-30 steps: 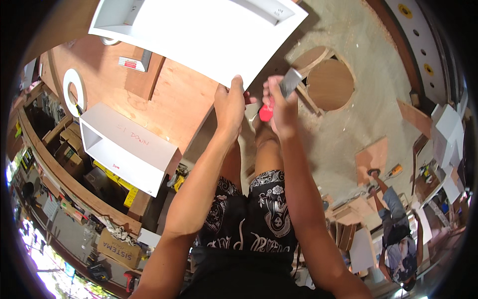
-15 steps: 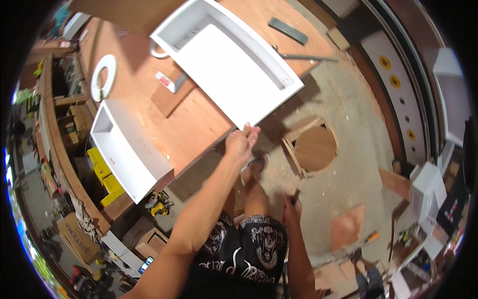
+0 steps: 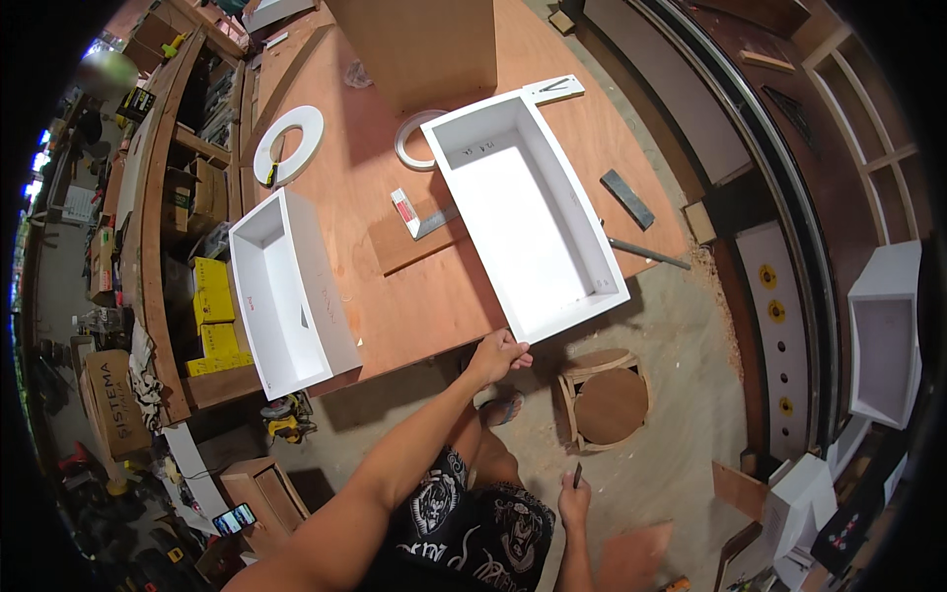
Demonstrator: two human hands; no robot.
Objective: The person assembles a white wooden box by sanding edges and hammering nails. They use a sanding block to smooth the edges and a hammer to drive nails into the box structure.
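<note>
My left hand (image 3: pixel 501 357) is closed at the near left corner of a white open box (image 3: pixel 533 247), its fingers curled against the edge. The box rests on the wooden table (image 3: pixel 395 335), open side up, its near end jutting past the table edge. Low beside my leg, my right hand (image 3: pixel 574 501) grips a short dark tool with a narrow tip (image 3: pixel 578 474); its exact kind is unclear. A second white box (image 3: pixel 286 345), narrower, stands at the table's left end. A metal try square (image 3: pixel 436 221) with a white and red piece lies partly hidden beside the larger box.
Rolls of white edging (image 3: pixel 304 126) lie at the back left, one with a yellow cutter on it. A dark block (image 3: pixel 627 199) and a metal bar (image 3: pixel 649 254) lie to the right. A wooden stool (image 3: pixel 610 405) stands on the floor. Yellow boxes (image 3: pixel 212 291) fill the left shelf.
The view has shifted, showing more of the table's far side. The large white box sits at a different angle, my left hand still at its near corner. My right hand appears lower.
</note>
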